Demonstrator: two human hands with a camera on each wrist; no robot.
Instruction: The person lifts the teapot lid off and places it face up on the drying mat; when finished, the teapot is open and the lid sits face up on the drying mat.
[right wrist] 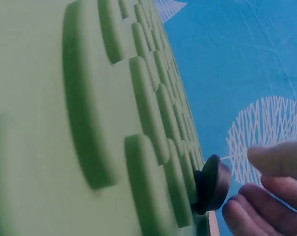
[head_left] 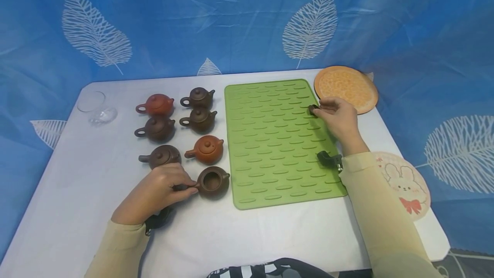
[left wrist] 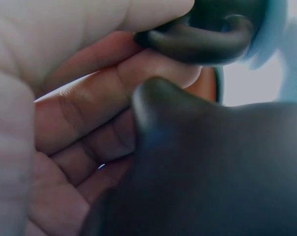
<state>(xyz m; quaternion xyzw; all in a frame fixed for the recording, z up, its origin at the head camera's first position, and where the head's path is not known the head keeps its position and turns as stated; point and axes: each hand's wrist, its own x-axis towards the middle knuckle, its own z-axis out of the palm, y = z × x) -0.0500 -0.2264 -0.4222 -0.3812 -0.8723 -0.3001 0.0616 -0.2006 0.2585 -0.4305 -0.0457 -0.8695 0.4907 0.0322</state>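
Brown and lidless, a teapot (head_left: pixel 213 191) sits on the surface (head_left: pixel 278 235) with its handle (head_left: pixel 196 185) pinched by the left hand (head_left: pixel 164 188), and farther off I see the right hand (head_left: pixel 339 119), loosely parted and empty, beside a dark lid (head_left: pixel 312 109) on the green mat (head_left: pixel 270 143).

The high head view faces forward, downward. Wrist views sit close; right and head share the green ridged mat (head_left: pixel 270 140).
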